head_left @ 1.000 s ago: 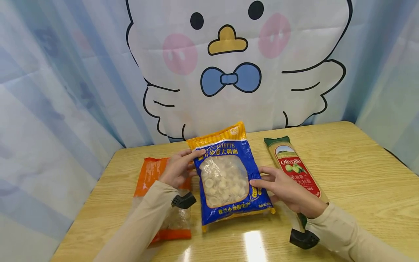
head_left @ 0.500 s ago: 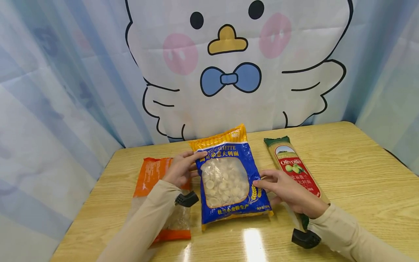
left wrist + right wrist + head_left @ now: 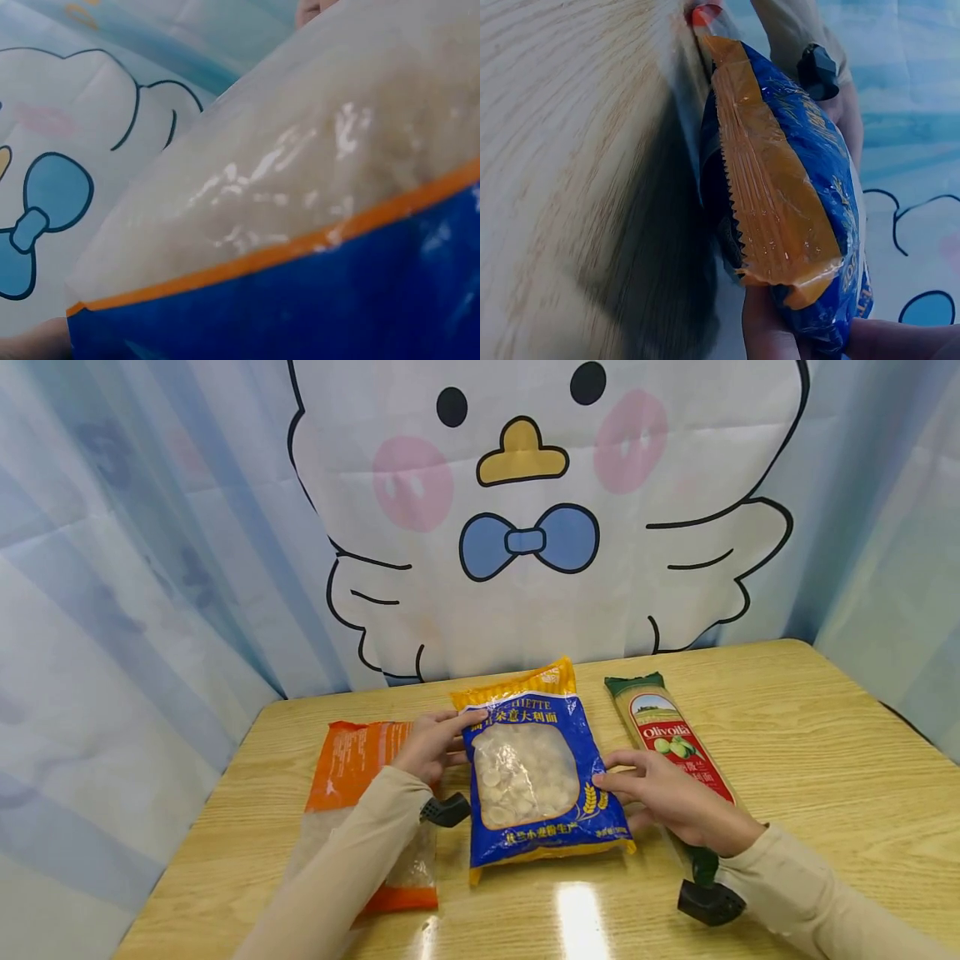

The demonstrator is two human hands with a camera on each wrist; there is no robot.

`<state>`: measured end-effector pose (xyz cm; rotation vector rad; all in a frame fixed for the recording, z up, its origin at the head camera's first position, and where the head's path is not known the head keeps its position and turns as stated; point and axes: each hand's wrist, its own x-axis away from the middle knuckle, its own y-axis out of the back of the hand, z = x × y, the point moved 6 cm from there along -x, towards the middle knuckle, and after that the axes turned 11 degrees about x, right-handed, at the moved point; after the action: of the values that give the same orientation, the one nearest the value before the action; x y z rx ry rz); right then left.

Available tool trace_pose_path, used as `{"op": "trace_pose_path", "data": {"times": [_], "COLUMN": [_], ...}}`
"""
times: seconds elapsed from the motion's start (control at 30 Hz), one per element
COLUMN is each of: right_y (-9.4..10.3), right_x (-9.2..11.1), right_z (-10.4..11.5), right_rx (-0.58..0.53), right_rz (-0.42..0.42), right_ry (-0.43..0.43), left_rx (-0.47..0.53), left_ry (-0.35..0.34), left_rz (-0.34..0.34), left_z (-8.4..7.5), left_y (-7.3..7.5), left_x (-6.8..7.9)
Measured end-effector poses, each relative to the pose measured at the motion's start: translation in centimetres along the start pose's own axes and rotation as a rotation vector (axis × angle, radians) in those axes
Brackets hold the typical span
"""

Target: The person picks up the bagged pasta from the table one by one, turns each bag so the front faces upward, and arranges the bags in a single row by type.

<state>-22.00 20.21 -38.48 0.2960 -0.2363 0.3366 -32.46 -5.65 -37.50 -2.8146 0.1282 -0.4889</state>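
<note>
A blue and yellow bag of pasta (image 3: 528, 768) with a clear window is between both hands in the head view. My left hand (image 3: 435, 743) grips its left edge, thumb on the front near the printed lettering. At the right edge, my right hand (image 3: 663, 789) pinches the bag with the thumb in front and fingers behind. The left wrist view is filled by the bag's window (image 3: 300, 187) and blue film. From the right wrist, the yellow crimped bottom seam (image 3: 769, 187) faces the camera, and a shadow falls on the table beneath the bag.
An orange and clear bag (image 3: 345, 764) lies on the left, partly under the left sleeve (image 3: 352, 860). To the right lies a long spaghetti packet (image 3: 667, 722) with a red label, partly covered by the right hand. A cartoon curtain (image 3: 525, 610) hangs behind the wooden table (image 3: 817, 735).
Both hands have shifted the blue pasta bag to the right, and its top edge sits lower in view. The orange bag and the spaghetti packet have stayed in place.
</note>
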Motion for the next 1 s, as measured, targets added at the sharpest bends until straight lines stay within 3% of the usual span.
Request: {"op": "trace_pose_path", "data": {"times": [0.23, 0.37, 0.47, 0.6, 0.67, 0.8, 1.0], "right_y": [0.5, 1.0, 1.6, 2.0, 1.9, 1.3, -0.2], "right_x": [0.0, 0.1, 0.3, 0.8, 0.9, 0.9, 0.7], "right_z": [-0.2, 0.1, 0.7, 2.1, 3.0, 4.3, 5.1], "right_rx": [0.031, 0.079, 0.257, 0.543, 0.607, 0.627, 0.584], "right_rz": [-0.022, -0.015, -0.068, -0.217, -0.264, -0.275, -0.237], "right_ry": [-0.011, -0.013, 0.04, 0.176, 0.236, 0.292, 0.299], "left_rx": [-0.002, -0.051, -0.091, -0.115, -0.126, -0.143, -0.149], "left_ry": [0.01, 0.014, 0.032, 0.026, 0.009, -0.01, -0.015], "left_rz": [0.016, 0.035, 0.065, 0.118, 0.126, 0.132, 0.135], "left_z": [0.7, 0.9, 1.0, 0.4, -0.2, -1.0, -1.2], "left_y": [-0.3, -0.3, -0.1, 0.5, 1.3, 2.8, 4.5], "left_x": [-0.8, -1.2, -1.3, -0.8, -0.5, 0.2, 1.0]}}
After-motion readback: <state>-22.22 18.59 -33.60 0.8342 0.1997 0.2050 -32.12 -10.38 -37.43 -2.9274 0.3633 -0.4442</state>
